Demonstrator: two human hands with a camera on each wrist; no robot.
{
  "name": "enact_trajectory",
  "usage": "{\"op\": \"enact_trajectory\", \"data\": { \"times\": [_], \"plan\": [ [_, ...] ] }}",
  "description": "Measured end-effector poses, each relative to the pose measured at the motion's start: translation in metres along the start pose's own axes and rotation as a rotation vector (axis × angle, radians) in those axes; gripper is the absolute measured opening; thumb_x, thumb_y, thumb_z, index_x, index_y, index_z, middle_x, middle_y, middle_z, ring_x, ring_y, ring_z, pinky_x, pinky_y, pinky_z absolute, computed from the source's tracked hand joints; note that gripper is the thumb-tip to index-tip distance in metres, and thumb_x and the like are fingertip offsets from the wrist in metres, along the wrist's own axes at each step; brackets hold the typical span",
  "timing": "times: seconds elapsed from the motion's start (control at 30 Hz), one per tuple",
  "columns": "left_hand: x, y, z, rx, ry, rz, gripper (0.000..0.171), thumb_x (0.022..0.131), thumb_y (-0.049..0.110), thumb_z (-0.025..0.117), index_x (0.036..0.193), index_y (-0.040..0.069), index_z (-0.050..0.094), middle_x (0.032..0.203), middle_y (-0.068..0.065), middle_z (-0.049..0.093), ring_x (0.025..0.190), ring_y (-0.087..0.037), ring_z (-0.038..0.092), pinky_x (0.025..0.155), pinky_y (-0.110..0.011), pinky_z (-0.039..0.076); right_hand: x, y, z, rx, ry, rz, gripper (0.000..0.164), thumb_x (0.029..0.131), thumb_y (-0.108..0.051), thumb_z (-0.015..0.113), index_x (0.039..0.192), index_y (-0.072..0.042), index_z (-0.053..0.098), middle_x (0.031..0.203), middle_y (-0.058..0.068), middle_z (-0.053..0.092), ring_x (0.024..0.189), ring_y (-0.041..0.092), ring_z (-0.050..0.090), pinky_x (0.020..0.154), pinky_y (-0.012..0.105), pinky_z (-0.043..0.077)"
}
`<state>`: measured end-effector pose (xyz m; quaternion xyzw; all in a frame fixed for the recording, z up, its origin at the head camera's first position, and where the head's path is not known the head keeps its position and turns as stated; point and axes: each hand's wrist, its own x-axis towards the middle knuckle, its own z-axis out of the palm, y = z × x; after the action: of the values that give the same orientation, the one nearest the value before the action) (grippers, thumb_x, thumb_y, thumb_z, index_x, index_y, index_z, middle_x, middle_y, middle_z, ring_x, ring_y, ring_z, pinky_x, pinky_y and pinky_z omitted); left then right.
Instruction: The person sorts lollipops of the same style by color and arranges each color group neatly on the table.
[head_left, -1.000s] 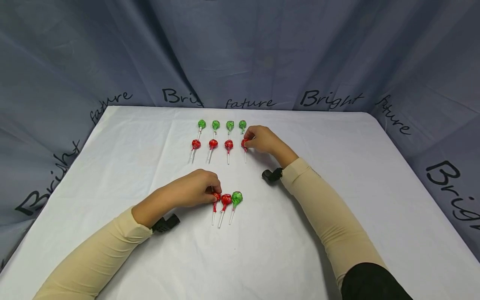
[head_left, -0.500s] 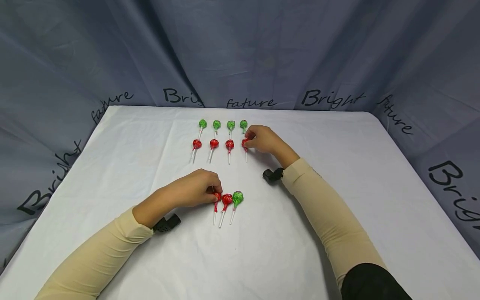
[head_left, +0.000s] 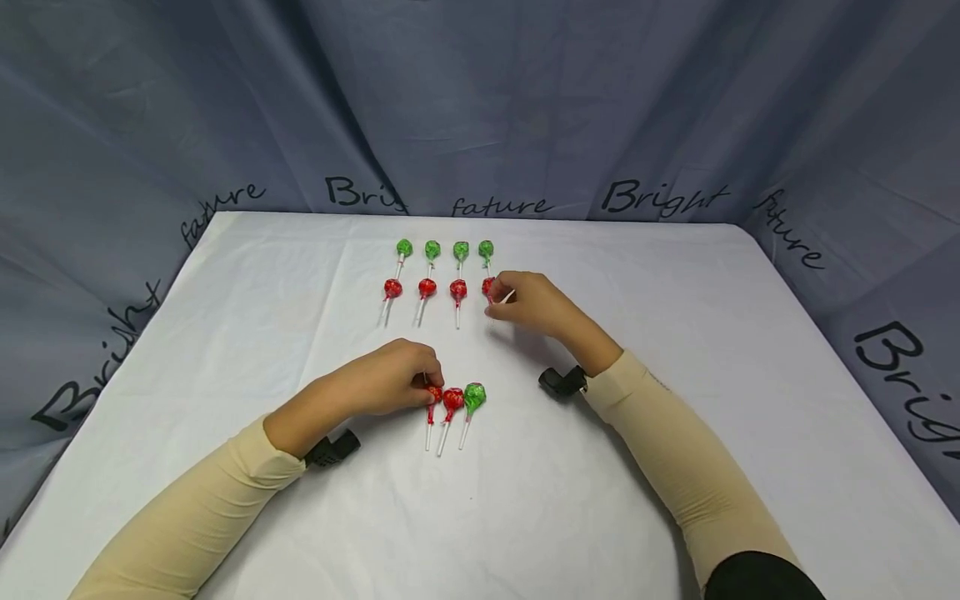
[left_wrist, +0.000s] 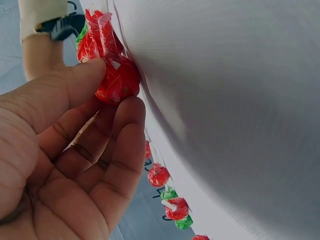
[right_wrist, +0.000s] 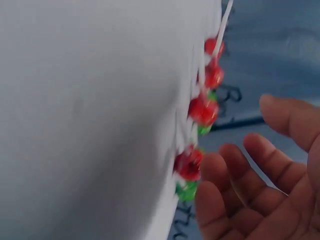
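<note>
Between its thumb and fingers, my left hand pinches the head of a red lollipop low on the white cloth. Another red lollipop and a green lollipop lie right beside it, sticks toward me. My right hand is at the right end of the far rows, thumb and fingers apart with nothing between them in the right wrist view. Its fingertips are close to the last red lollipop, partly hidden by the hand in the head view.
A row of green lollipops lies at the back, with a row of red lollipops in front of it. White cloth covers the table. A grey-blue curtain with lettering hangs around its far and side edges.
My right hand has released the last red lollipop and drawn back slightly toward me, its thumb and fingers spreading. The left hand stays where it was, still pinching its lollipop.
</note>
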<state>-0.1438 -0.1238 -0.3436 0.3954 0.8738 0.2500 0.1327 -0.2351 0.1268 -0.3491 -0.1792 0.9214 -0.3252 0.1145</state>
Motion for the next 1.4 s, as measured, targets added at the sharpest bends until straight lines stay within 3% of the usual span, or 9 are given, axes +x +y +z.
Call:
{"op": "enact_trajectory", "data": {
  "times": [0.33,0.63,0.93,1.4],
  "plan": [
    [0.001,-0.001,0.001,0.003,0.003,0.019,0.007,0.084,0.002,0.074,0.086,0.009,0.073,0.08,0.007,0.059,0.073,-0.01,0.054,0.069,-0.025,0.047,-0.046,-0.028,0.017,-0.019,-0.183,-0.142,0.021,0.088,-0.018,0.076,0.103,-0.007,0.067,0.096,0.0,0.067,0.09,0.019,0.063,0.075,0.031,0.051],
    [0.002,-0.002,0.002,0.003,0.001,0.024,0.009,0.084,0.001,0.074,0.086,0.009,0.073,0.08,0.007,0.06,0.073,-0.011,0.055,0.069,-0.025,0.047,-0.071,-0.034,0.031,-0.102,-0.277,-0.182,0.017,0.086,-0.017,0.077,0.098,-0.013,0.066,0.086,-0.007,0.063,0.079,0.011,0.057,0.072,0.028,0.049],
    [0.003,-0.002,0.002,0.003,0.006,0.022,0.008,0.084,0.001,0.073,0.086,0.009,0.073,0.08,0.008,0.059,0.073,-0.011,0.055,0.068,-0.025,0.047,-0.075,-0.034,0.038,-0.106,-0.274,-0.229,0.013,0.087,-0.013,0.076,0.088,-0.014,0.063,0.074,-0.006,0.056,0.07,0.01,0.05,0.063,0.025,0.042],
    [0.003,0.004,0.003,0.008,0.017,0.002,0.009,0.082,-0.001,0.072,0.084,0.008,0.072,0.081,0.003,0.061,0.073,-0.014,0.056,0.068,-0.024,0.048,-0.076,-0.038,0.04,-0.148,-0.273,-0.264,0.015,0.089,-0.009,0.072,0.086,-0.012,0.058,0.076,-0.003,0.051,0.07,0.011,0.047,0.063,0.024,0.04]
  ]
}}
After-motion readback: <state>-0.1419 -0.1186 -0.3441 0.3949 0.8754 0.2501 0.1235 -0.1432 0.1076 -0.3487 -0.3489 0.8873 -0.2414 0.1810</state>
